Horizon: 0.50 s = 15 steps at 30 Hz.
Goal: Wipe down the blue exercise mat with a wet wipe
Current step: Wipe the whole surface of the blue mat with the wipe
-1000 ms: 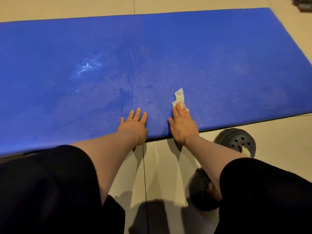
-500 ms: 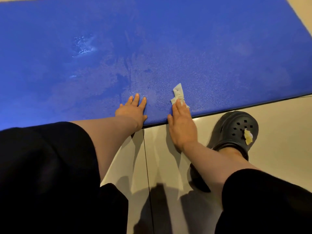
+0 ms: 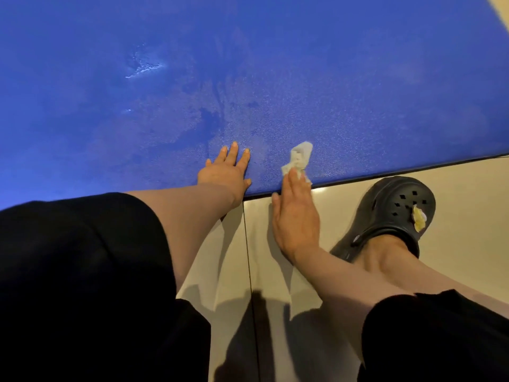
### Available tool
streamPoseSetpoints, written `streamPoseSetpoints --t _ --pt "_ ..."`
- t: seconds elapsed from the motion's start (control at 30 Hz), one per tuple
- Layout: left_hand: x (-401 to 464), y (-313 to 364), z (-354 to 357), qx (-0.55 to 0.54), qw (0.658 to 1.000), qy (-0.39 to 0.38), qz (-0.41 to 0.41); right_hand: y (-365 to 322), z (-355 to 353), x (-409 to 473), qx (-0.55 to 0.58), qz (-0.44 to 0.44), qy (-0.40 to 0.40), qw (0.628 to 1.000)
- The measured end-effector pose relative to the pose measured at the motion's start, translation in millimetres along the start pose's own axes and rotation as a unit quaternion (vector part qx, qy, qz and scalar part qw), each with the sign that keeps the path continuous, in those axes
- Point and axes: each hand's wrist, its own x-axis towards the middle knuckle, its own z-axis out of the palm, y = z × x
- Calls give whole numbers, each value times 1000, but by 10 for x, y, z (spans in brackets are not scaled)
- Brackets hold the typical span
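The blue exercise mat (image 3: 330,78) fills the upper half of the view, with damp streaks and a small foamy patch (image 3: 144,66) at upper left. My left hand (image 3: 224,170) lies flat on the mat's near edge, fingers straight. My right hand (image 3: 296,213) stretches flat across the mat's near edge, its fingertips pressing a crumpled white wet wipe (image 3: 298,158) onto the mat. Most of that hand is over the floor.
Pale glossy floor tiles (image 3: 468,194) lie below the mat edge. My right foot in a black clog (image 3: 396,213) with a yellow charm stands just right of my right hand. Black shorts cover my knees at the bottom left and right.
My right hand has drawn the wipe back toward the mat's near edge, its palm now off the mat. The view has shifted closer and downward, showing the clog fully.
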Motion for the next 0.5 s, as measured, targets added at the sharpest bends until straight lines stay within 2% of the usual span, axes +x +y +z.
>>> streamPoseSetpoints --t 0.1,0.17,0.23,0.33,0.4,0.5 --pt "-17 -46 -60 17 1000 -1 20 -218 130 -139 -6 -113 -39 993" --pt "-58 -181 -135 28 998 -3 53 -142 96 -102 -1 -148 -39 988" --pt "-107 -362 -172 28 996 -5 81 40 23 -24 -26 -129 -7 991" --pt "-151 -522 -68 51 996 6 79 147 -30 17 -30 -35 2 999" --pt "-133 -493 29 34 998 7 61 -17 64 -78 -26 -58 3 998" --pt "-88 -415 81 20 998 9 55 -210 228 -166 -15 -130 -34 991"
